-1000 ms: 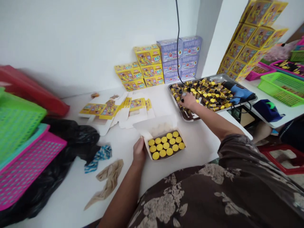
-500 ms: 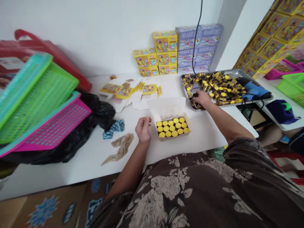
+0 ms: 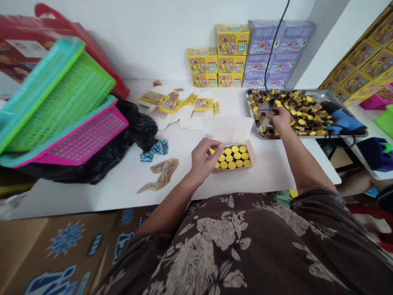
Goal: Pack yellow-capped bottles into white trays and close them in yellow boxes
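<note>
An open carton (image 3: 252, 157) lies in front of me with its white flap raised, packed with rows of small yellow-lidded cylindrical containers (image 3: 231, 164). My left hand (image 3: 204, 159) is over the carton's left end, thumb and fingers bent towards each other; anything small between them cannot be made out. Over to the right, my right hand (image 3: 281, 119) reaches into a metal tray (image 3: 333, 96) heaped with loose small containers (image 3: 302, 110) showing yellow and dark ends. Its fingers close around a dark-ended container (image 3: 274, 111), partly hidden by the hand.
Flattened yellow cartons (image 3: 172, 102) lie behind the open one. Stacked yellow boxes (image 3: 231, 47) and purple boxes (image 3: 281, 49) stand by the wall. Plastic baskets (image 3: 70, 94) lean at left near a beige cloth (image 3: 162, 174). A black cable (image 3: 270, 57) hangs across the tray; a blue item (image 3: 346, 119) lies in it.
My left hand has moved right, from beside the carton to over its left end, hiding some lids. My right hand is still among the loose containers. The whole view has shifted.
</note>
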{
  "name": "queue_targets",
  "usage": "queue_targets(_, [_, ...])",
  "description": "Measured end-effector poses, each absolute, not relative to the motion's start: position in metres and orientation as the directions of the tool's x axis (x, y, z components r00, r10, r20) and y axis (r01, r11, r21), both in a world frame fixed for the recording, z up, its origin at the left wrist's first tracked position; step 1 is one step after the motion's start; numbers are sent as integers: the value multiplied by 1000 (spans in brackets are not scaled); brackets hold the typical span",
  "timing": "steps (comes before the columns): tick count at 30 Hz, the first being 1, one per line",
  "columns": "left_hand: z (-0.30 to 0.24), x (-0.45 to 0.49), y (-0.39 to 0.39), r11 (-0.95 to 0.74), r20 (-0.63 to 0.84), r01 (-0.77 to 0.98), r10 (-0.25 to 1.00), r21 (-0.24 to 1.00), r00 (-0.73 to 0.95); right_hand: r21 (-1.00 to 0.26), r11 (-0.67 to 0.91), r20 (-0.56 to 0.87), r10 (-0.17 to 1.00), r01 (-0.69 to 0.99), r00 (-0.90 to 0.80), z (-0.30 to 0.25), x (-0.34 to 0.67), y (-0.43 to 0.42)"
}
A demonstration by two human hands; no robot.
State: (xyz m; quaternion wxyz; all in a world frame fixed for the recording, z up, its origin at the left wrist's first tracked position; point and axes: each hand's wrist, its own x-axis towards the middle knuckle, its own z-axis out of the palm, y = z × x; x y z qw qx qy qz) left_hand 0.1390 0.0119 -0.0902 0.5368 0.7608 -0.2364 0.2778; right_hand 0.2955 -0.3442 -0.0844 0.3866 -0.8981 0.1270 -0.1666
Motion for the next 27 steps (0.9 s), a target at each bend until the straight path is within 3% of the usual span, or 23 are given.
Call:
queue_targets(3, [-87,147,-4,-235,652,-672,-167,702,740,-939,-320,222,-276,128,935,-74,259,-328])
queue_targets(6, [-83,154,-19,-144,610,-645,-226,750,760,-934,-164,325,-11,318,946,-62,210,-296])
queue_targets(8, [-82,156,-26,-55,556,-594,-292,803,778,-893,-217,376,126,395,918,-54,182,-275])
queue_targets(10, [-80,156,-31,64,470,-484,-375,873,799,-797,-356,449,192,488,873,-47,164,-259])
queue_targets(14, [-73,152,-35,264,239,-127,-453,956,859,-506,-585,633,248,634,733,-37,148,-244])
queue_targets(16, [-66,150,-35,323,130,21,-438,946,889,-427,-638,686,234,641,689,-36,141,-239])
queue_targets(19, [-56,147,-31,366,17,157,-429,917,903,-390,-643,757,183,659,627,-41,126,-229])
queue_targets(21, [-51,144,-26,368,-32,222,-458,903,889,-371,-604,781,208,705,589,-48,118,-222])
queue_targets(27, [-47,136,-2,330,-99,271,-455,904,885,-417,-646,577,355,640,735,-64,120,-209])
